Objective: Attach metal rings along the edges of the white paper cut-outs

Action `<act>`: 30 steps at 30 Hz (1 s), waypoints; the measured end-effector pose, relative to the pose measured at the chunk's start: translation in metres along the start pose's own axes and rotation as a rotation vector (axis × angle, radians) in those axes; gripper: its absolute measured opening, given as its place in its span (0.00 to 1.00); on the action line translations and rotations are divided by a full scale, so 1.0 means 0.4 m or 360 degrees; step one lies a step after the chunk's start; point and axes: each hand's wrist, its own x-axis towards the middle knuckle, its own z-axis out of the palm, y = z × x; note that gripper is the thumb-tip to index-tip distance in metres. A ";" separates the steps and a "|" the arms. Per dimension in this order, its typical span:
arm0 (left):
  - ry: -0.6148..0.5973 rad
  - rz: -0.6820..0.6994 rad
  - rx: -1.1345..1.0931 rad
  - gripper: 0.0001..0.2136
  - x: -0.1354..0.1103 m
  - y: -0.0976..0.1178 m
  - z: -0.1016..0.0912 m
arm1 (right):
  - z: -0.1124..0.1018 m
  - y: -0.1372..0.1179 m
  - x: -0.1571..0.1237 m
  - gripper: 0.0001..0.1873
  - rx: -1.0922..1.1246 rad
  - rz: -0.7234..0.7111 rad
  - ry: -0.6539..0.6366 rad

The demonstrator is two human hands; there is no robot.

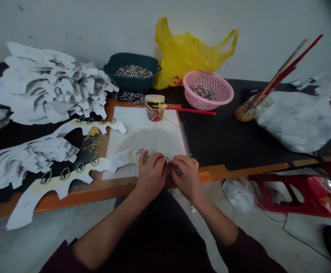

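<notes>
My left hand (151, 175) and my right hand (186, 176) meet at the near edge of a white sheet (146, 134) on the low table. Both have their fingers curled and pressed down on a white cut-out strip (68, 178) that carries several metal rings. A small metal ring shows between the two hands; what each fingertip grips is partly hidden. A small glue jar (155, 107) with yellow glue and a red stick (192, 110) stands at the sheet's far edge.
Piles of white cut-outs (51, 85) lie at the left. A dark green basket (131, 71) and a pink basket (207, 89) hold metal rings, with a yellow plastic bag (188, 53) behind. A red stool (298, 191) lies on the floor at the right.
</notes>
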 end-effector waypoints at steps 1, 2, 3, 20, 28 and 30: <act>-0.0006 -0.0006 0.0002 0.07 0.002 0.002 -0.001 | 0.001 0.000 0.001 0.05 0.0008 0.0017 0.0012; -0.0009 -0.0010 0.0003 0.07 0.003 0.004 -0.002 | 0.002 -0.001 0.002 0.05 0.0010 0.0037 0.0018; -0.0010 -0.0012 0.0003 0.07 0.004 0.005 -0.003 | 0.002 -0.004 0.002 0.05 0.0009 0.0056 0.0022; -0.0206 0.0412 0.0313 0.12 0.010 -0.017 -0.012 | 0.024 0.019 -0.002 0.09 -0.0194 -0.0134 -0.0022; -0.0137 0.0454 0.0233 0.11 0.006 -0.026 0.002 | 0.011 0.027 -0.003 0.08 -0.0117 -0.0247 -0.0005; -0.0132 0.0452 0.0202 0.11 0.005 -0.030 0.006 | 0.013 0.029 -0.003 0.08 -0.0112 -0.0259 0.0031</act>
